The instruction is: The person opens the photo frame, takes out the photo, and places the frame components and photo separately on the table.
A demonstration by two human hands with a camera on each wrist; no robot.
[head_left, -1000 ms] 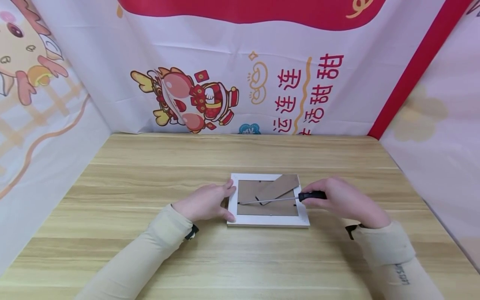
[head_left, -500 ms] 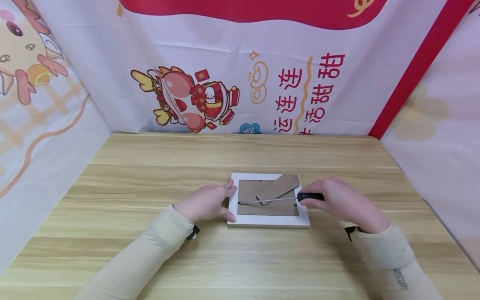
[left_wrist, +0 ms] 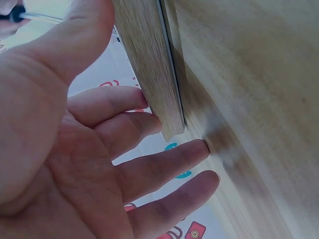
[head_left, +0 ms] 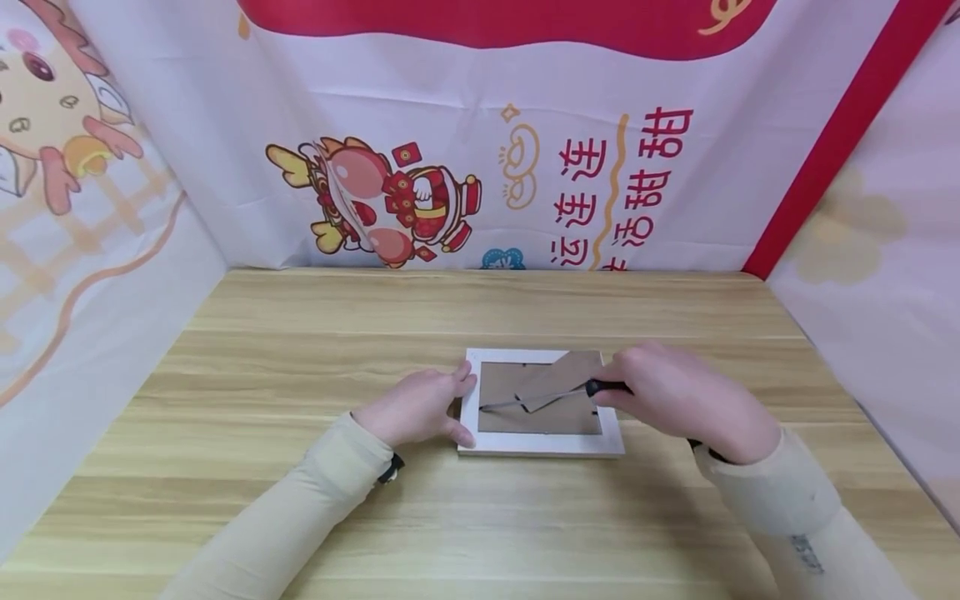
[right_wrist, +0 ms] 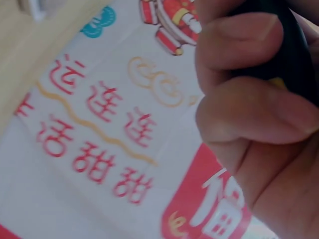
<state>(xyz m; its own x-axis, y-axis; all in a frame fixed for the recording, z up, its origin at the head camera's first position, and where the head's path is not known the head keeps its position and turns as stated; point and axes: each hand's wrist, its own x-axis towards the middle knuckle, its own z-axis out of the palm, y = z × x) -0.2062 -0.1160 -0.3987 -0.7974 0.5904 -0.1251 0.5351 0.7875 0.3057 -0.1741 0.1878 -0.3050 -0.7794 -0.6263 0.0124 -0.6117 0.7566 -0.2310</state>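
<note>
A white picture frame (head_left: pixel 540 443) lies face down on the table in the head view, its brown backing board (head_left: pixel 498 383) upward and a brown stand flap (head_left: pixel 576 367) slanting across it. My left hand (head_left: pixel 420 406) steadies the frame's left side, thumb at the near corner; in the left wrist view its fingers (left_wrist: pixel 159 163) are spread and fairly straight, some touching the wooden edge. My right hand (head_left: pixel 675 396) grips the black handle of a screwdriver (head_left: pixel 609 387). The slim shaft crosses the backing, its tip at the small dark tab by the left inner edge. Much of the handle is hidden in the palm.
The wood-grain table (head_left: pixel 345 333) stretches around the frame on all sides. Behind it hangs a white cloth (head_left: pixel 420 67) printed with a red cartoon figure and red characters, and more printed cloth closes off the left and right sides.
My right hand has shifted slightly left and turned, so the screwdriver's handle sits farther left and more of it is covered. The tip stays at the left tab, and the left hand keeps its place.
</note>
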